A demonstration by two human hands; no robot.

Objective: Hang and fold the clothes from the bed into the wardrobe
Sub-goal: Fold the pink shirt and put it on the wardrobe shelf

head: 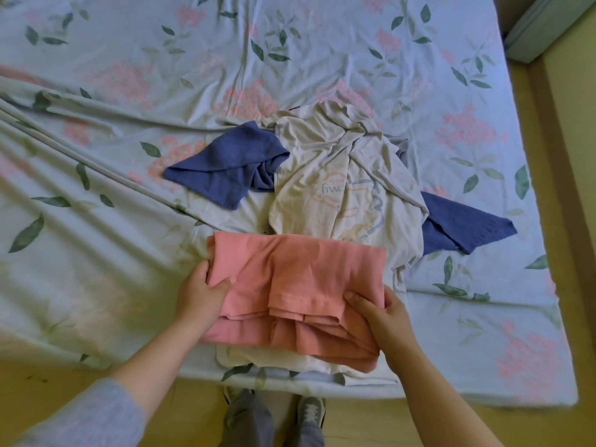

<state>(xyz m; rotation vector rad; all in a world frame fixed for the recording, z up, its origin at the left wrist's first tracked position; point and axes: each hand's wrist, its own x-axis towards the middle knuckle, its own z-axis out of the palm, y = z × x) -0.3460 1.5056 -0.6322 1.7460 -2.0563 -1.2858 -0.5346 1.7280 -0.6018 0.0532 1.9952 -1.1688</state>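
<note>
The folded salmon-pink cotton garment [296, 285] is held near the bed's front edge, over a cream printed T-shirt [338, 188]; its left side is pinched by the left hand [200, 291], its right side gripped by the right hand [380, 311]. The loose near layers could be spilled open by an uneven lift, or the T-shirt dragged along; bare floral sheet [96, 269] is left open leftward.

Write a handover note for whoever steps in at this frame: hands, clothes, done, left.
Left hand grips the folded pink garment at its left edge; right hand grips its right edge.
It lies at the near edge of the bed, over a white cloth.
Behind it: crumpled cream T-shirt over a blue garment, unfolded.
Done: pink garment folded.
Left: put it away, then the others; wardrobe not in view.
</note>
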